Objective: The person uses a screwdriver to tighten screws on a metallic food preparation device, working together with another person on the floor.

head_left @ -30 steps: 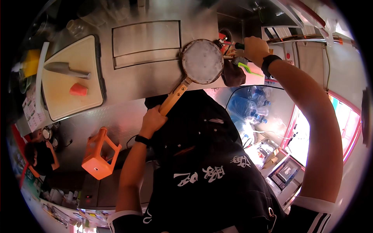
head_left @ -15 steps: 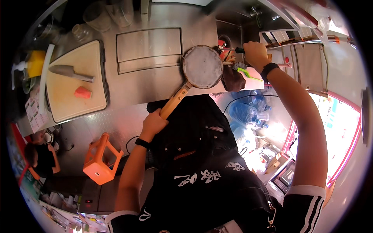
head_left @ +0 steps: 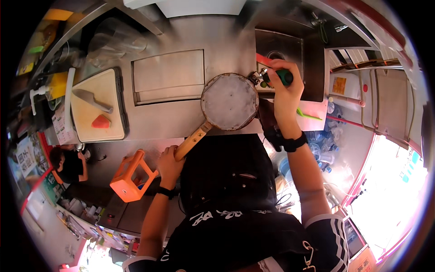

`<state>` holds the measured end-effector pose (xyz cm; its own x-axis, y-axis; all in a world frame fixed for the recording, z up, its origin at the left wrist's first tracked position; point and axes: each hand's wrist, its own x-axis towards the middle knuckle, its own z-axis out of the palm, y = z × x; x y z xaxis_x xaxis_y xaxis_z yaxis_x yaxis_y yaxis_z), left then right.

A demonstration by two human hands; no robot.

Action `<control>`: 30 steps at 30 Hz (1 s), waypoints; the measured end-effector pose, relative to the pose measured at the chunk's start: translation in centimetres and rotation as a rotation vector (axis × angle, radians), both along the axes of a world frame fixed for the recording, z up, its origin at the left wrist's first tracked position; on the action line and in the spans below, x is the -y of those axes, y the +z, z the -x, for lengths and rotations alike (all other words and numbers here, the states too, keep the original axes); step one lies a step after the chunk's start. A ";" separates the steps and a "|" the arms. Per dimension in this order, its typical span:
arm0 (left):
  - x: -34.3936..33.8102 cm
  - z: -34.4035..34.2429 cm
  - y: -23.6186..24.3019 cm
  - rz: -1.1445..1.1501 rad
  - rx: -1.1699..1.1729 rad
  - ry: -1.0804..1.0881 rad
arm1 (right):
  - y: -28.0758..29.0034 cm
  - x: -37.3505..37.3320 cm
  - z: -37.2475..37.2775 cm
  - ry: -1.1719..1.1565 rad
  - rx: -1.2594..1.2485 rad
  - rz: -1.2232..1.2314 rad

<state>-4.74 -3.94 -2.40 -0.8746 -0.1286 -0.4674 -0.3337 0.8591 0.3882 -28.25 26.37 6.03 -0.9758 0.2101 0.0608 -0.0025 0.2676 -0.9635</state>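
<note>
My left hand [head_left: 170, 164] is closed round the wooden handle [head_left: 194, 141] of a round pan [head_left: 230, 102]. The pan has a whitish-grey face and a browned rim, and sits over the front edge of the steel counter. Just right of its rim, my right hand [head_left: 285, 93] grips a screwdriver by its green and black handle [head_left: 284, 77]. The screwdriver's tip points toward a small metal piece [head_left: 256, 77] beside the pan's rim; whether they touch, I cannot tell. A dark brown cloth-like thing [head_left: 267, 115] lies below the right wrist.
To the left, a cutting board [head_left: 97, 109] bears a knife [head_left: 93, 100] and a red chunk [head_left: 101, 121]. Past my right hand is a sink [head_left: 312, 68]. An orange stool [head_left: 131, 179] stands on the floor at lower left, and a person [head_left: 70, 165] is farther left.
My right hand has come left and nearer to the pan's rim, with the screwdriver turned in it. My left hand still holds the wooden handle. The view has shifted.
</note>
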 end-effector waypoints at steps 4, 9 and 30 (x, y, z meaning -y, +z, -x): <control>-1.8 0.6 -0.4 0.078 0.052 0.200 | -1.4 -0.9 0.1 -0.090 -0.054 0.282; -2.1 0.4 -0.9 0.164 0.032 0.169 | -4.0 -1.1 -0.2 0.018 -0.371 0.595; -0.8 1.2 -1.2 0.140 -0.068 0.067 | -3.0 -6.8 5.2 0.840 -0.074 0.604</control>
<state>-5.94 -3.13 -3.56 -0.8908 -0.2474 -0.3811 -0.3693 0.8828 0.2902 -33.44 33.18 3.02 -0.8200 -0.5211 0.2369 -0.0294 -0.3749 -0.9266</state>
